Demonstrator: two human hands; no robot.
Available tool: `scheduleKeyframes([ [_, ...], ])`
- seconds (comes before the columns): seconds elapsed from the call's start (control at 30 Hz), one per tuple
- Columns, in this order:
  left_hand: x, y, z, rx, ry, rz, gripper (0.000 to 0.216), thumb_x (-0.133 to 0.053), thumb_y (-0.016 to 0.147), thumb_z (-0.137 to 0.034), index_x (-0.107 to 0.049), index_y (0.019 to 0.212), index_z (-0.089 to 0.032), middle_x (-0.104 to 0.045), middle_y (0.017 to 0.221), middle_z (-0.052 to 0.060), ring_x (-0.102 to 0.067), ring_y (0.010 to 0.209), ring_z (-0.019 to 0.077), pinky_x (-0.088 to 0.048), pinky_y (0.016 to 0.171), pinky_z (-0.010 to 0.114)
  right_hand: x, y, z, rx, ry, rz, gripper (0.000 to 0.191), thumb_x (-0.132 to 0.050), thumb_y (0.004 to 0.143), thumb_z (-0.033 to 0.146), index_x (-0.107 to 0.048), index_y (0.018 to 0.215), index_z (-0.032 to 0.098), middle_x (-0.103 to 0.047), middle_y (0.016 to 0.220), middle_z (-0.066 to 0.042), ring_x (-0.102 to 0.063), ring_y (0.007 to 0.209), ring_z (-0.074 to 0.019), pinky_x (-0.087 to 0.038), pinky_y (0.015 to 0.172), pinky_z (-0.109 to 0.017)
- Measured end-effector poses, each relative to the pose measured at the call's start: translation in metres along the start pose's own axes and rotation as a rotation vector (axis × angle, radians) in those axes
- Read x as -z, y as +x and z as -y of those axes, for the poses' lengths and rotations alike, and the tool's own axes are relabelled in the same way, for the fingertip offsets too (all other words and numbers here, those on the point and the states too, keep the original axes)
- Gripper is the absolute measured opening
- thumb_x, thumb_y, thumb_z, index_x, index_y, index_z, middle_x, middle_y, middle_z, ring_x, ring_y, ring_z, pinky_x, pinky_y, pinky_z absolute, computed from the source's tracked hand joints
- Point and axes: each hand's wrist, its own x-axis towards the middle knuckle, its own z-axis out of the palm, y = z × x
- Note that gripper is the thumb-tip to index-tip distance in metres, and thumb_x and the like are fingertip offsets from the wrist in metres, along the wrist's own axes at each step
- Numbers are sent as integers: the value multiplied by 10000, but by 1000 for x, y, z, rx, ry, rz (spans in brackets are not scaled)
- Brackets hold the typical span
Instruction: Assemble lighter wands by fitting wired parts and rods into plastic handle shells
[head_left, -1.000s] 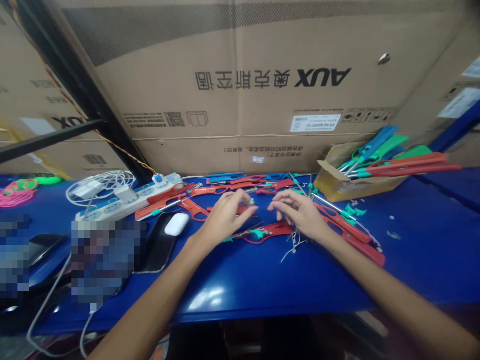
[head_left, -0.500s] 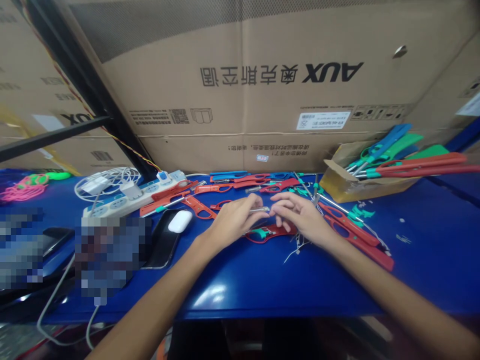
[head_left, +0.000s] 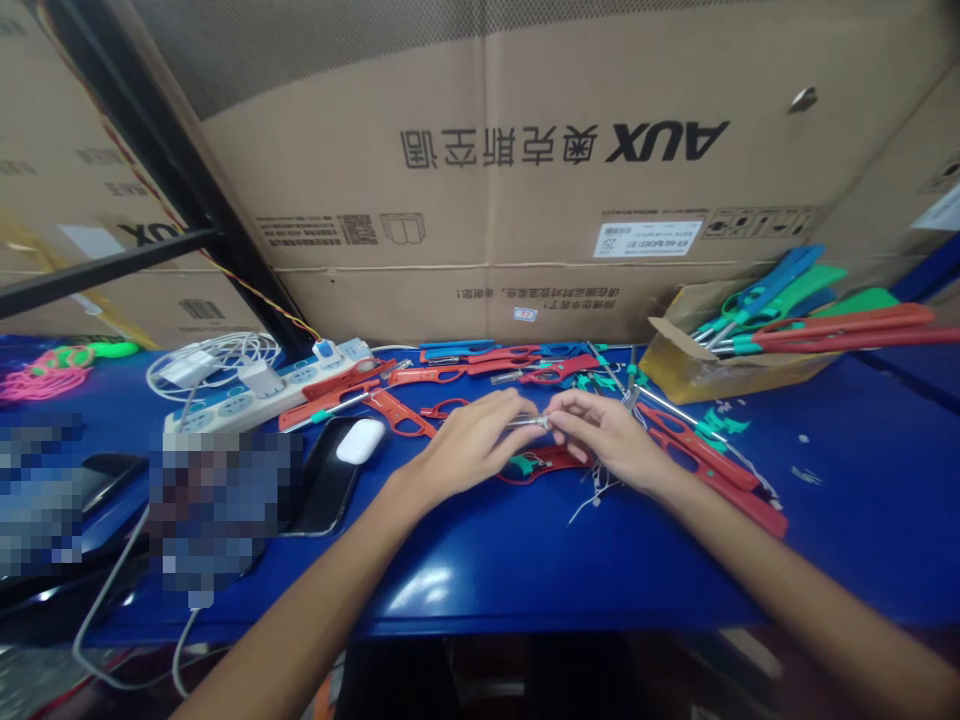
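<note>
My left hand pinches a small, thin cylindrical lighter part, shiny and pale, between thumb and fingers. At its right end, the fingertips of my right hand are closed together; whatever they grip there is too small to make out. Beneath my hands lies a red lighter casing half with a green trigger piece in it. Thin white wires trail on the table just below my right hand. More red casings lie beside my right wrist.
On the blue table, orange casings and metal-tubed parts lie behind my hands. A cardboard box at right holds several long lighters. To the left are a power strip, a black phone and a white earbud case.
My right hand's fingers have closed in from spread and now meet the right end of the small part. My left hand has shifted slightly right with it.
</note>
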Motion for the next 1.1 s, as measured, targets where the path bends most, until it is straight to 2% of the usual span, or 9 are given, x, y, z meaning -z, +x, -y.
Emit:
scheduleKeyframes([
  [0.27, 3, -1, 4, -47, 30, 11, 267, -443, 1043, -425, -600, 1118, -222, -629, 1100, 43, -609, 1013, 174, -490, 793, 290, 3, -4, 4, 39, -94, 72, 271, -626, 930, 455, -615, 957, 185, -583, 722, 24, -471, 519, -62, -374, 485, -216],
  [0.5, 0, -1, 6, -31, -53, 8, 230, -502, 1022, -421, -596, 1050, -213, -650, 1034, 19, -631, 967, 153, -479, 807, 272, 3, -7, 7, 78, -173, 96, 244, -593, 956, 424, -612, 956, 181, -585, 696, 28, -479, 542, -75, -379, 500, -220],
  [0.77, -1, 0, 3, 0, -123, -11, 222, -520, 1016, -412, -612, 1026, -210, -674, 1031, 18, -648, 948, 147, -477, 790, 262, 1, -11, 15, 161, -296, 41, 201, -566, 976, 368, -627, 930, 183, -574, 690, 28, -486, 589, -91, -372, 545, -242],
  [0.93, -6, 1, 3, 18, -60, -54, 228, -524, 1014, -417, -617, 1023, -209, -680, 1000, 11, -646, 888, 139, -458, 720, 254, 1, -11, 13, 195, -374, -20, 192, -580, 966, 362, -651, 912, 193, -547, 682, 39, -430, 549, -84, -342, 525, -252],
  [1.1, -5, 2, 4, -39, -54, -75, 227, -542, 1002, -415, -614, 1034, -202, -671, 992, 24, -636, 913, 149, -477, 755, 263, 0, -11, 14, 167, -350, -29, 220, -589, 957, 393, -647, 911, 186, -527, 646, 44, -437, 533, -84, -350, 508, -248],
])
